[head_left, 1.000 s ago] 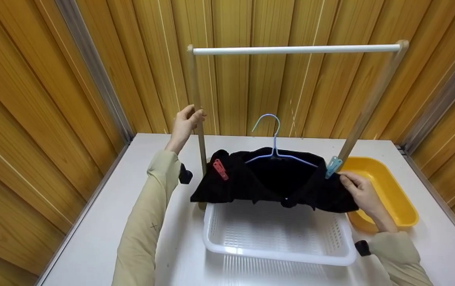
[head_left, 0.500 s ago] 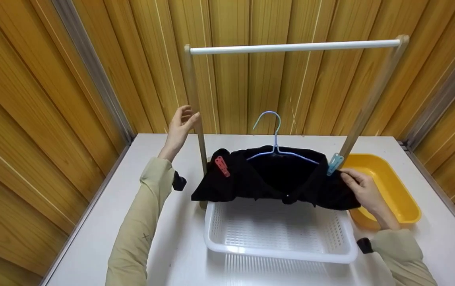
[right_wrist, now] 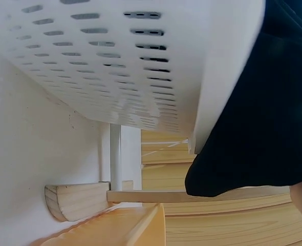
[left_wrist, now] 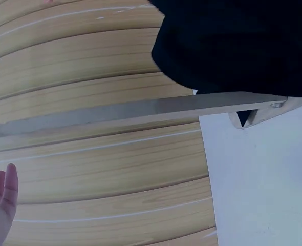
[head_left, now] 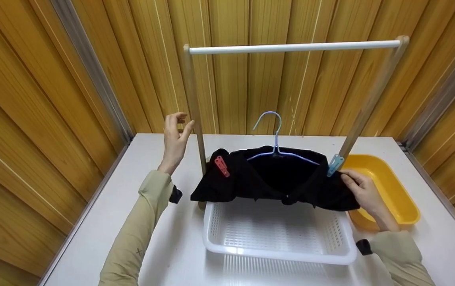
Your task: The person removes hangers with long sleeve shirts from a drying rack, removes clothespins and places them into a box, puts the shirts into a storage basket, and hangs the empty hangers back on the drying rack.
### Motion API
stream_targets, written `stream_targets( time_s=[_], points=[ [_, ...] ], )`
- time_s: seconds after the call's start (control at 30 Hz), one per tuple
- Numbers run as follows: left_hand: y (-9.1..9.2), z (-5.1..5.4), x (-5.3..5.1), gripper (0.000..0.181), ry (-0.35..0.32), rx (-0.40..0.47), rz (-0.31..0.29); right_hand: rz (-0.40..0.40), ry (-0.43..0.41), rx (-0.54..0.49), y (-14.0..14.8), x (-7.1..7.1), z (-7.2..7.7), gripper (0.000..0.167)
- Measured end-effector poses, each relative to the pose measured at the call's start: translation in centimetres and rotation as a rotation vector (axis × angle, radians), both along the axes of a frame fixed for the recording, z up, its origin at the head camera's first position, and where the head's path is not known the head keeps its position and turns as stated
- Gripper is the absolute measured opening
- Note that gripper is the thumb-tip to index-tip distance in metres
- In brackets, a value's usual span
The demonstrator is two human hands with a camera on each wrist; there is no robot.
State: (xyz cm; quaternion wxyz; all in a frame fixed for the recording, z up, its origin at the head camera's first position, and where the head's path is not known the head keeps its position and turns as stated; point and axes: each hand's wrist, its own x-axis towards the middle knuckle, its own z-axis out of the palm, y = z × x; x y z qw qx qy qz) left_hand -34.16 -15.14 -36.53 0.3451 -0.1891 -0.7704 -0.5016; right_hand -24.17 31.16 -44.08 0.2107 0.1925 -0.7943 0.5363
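A black garment (head_left: 251,182) with a blue wire hanger (head_left: 276,137) in its neck lies over the back of a white perforated basket (head_left: 279,256). A red clip (head_left: 222,166) is on its left shoulder, a light blue clip (head_left: 335,165) on its right. My right hand (head_left: 364,194) pinches the garment's right edge below the blue clip. My left hand (head_left: 175,139) is raised beside the rack's left post (head_left: 194,99), holding nothing, its fingers loosely bent. In the left wrist view, the left hand's fingers (left_wrist: 7,192) show at the lower left, apart from the post.
A rack with a white crossbar (head_left: 291,48) and wooden posts stands behind the basket on the white table (head_left: 132,171). To the right, a yellow tray (head_left: 408,206) sits partly behind my right hand. Wood-patterned walls (head_left: 231,91) enclose the table.
My left hand has moved left and slightly down, away from the left post, and its fingers have spread from the thumb. The right hand keeps its hold on the garment.
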Motion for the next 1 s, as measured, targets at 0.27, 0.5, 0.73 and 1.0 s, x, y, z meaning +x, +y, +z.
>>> stream_targets(
  time_s=[0.27,0.5,0.73,1.0],
  points=[
    [2.0,0.6,4.9,0.022,0.055,-0.027,-0.178,-0.017,0.002,0.006,0.1,0.0,-0.2,0.015],
    [2.7,0.5,6.3,0.025,-0.01,-0.153,-0.283,-0.011,-0.006,-0.019,0.2,0.0,0.0,0.015],
    [2.3,-0.9,6.2,0.03,-0.173,-0.219,-0.397,-0.009,-0.006,-0.031,0.3,0.2,0.1,0.015],
    [2.0,-2.3,6.4,0.032,-0.355,-0.272,-0.507,-0.006,-0.016,-0.056,0.2,0.2,0.0,0.015]
  ],
)
